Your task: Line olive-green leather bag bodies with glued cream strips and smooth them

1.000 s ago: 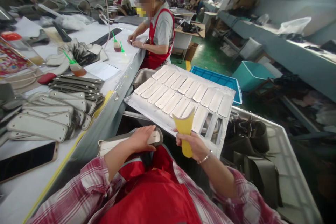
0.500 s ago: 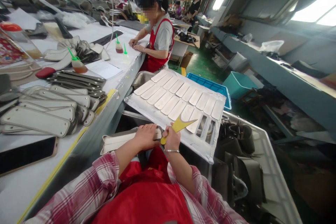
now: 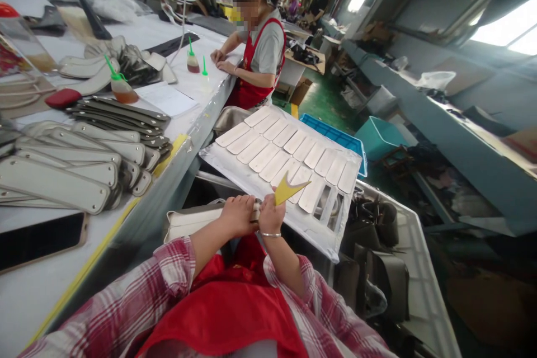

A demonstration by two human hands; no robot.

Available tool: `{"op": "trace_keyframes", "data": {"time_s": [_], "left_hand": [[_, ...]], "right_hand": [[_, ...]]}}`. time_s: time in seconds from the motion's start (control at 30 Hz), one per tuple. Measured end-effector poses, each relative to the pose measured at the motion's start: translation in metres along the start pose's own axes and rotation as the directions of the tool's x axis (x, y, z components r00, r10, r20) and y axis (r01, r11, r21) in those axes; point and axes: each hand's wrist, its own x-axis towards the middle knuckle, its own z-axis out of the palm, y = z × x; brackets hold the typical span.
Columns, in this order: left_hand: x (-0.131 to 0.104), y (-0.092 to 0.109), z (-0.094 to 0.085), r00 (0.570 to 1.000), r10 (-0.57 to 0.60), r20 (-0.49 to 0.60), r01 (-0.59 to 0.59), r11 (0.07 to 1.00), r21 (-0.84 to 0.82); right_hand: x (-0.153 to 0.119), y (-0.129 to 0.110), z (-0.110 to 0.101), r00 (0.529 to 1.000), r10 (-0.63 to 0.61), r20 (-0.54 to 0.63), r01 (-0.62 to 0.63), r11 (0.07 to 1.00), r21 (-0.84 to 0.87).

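Over my lap, my left hand (image 3: pixel 238 216) is closed on a folded leather piece (image 3: pixel 191 222) with a pale face and a grey edge. My right hand (image 3: pixel 272 213) sits against the piece's right end, its fingers wrapped round a flat yellow tool (image 3: pixel 289 190) with a V-shaped notch that points up and right. The hands nearly touch. What the right fingers press on is hidden. Just beyond them, a tilted white-covered board (image 3: pixel 308 232) carries rows of pale rounded strips (image 3: pixel 272 163).
Stacked strips with rivets (image 3: pixel 54 182), a phone (image 3: pixel 42 240) and a glue bottle (image 3: pixel 121 86) are on the left table. A co-worker (image 3: pixel 262 61) sits at its far end. On the right stands a white crate (image 3: pixel 432 285) with dark leather pieces. A blue basket (image 3: pixel 335 133) is behind the board.
Both hands have drawn closer together at the end of the leather piece. The yellow tool has shifted slightly left, and its lower part is now covered by the right hand. The view has tilted slightly.
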Motion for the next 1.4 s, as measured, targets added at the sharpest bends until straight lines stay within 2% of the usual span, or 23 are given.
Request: {"op": "trace_keyframes", "data": {"time_s": [0.2, 0.3, 0.4, 0.67, 1.03, 1.13, 1.23, 1.4], "left_hand": [[-0.004, -0.002, 0.005, 1.0, -0.001, 0.016, 0.002, 1.0, -0.027], [-0.005, -0.002, 0.008, 1.0, -0.006, 0.028, 0.006, 1.0, -0.03], [-0.005, -0.002, 0.007, 0.999, -0.006, 0.036, 0.007, 1.0, -0.026], [-0.003, -0.002, 0.007, 1.0, 0.014, 0.028, -0.014, 1.0, -0.022], [0.005, -0.006, 0.004, 0.998, -0.009, 0.054, 0.012, 0.999, -0.052], [0.007, -0.005, 0.002, 0.997, -0.012, 0.071, 0.016, 0.999, -0.051], [0.006, -0.003, 0.001, 0.996, -0.013, 0.083, 0.016, 0.999, -0.041], [0.0, -0.002, 0.003, 0.996, -0.01, 0.088, 0.013, 0.999, -0.033]], "right_hand": [[-0.003, -0.021, -0.021, 0.976, 0.208, -0.058, -0.178, 0.928, 0.326], [-0.007, -0.028, -0.029, 0.966, 0.254, -0.056, -0.218, 0.908, 0.357], [-0.012, -0.029, -0.028, 0.959, 0.278, -0.056, -0.242, 0.906, 0.346], [-0.017, -0.014, -0.015, 0.971, 0.21, -0.111, -0.17, 0.942, 0.29], [-0.02, -0.008, -0.002, 0.999, 0.033, -0.04, -0.032, 0.999, 0.017], [-0.015, -0.007, -0.001, 0.997, 0.047, -0.054, -0.045, 0.998, 0.046], [-0.012, -0.01, -0.002, 0.992, 0.117, -0.047, -0.11, 0.987, 0.121], [-0.006, -0.018, -0.019, 0.982, 0.167, -0.089, -0.139, 0.956, 0.26]]}}
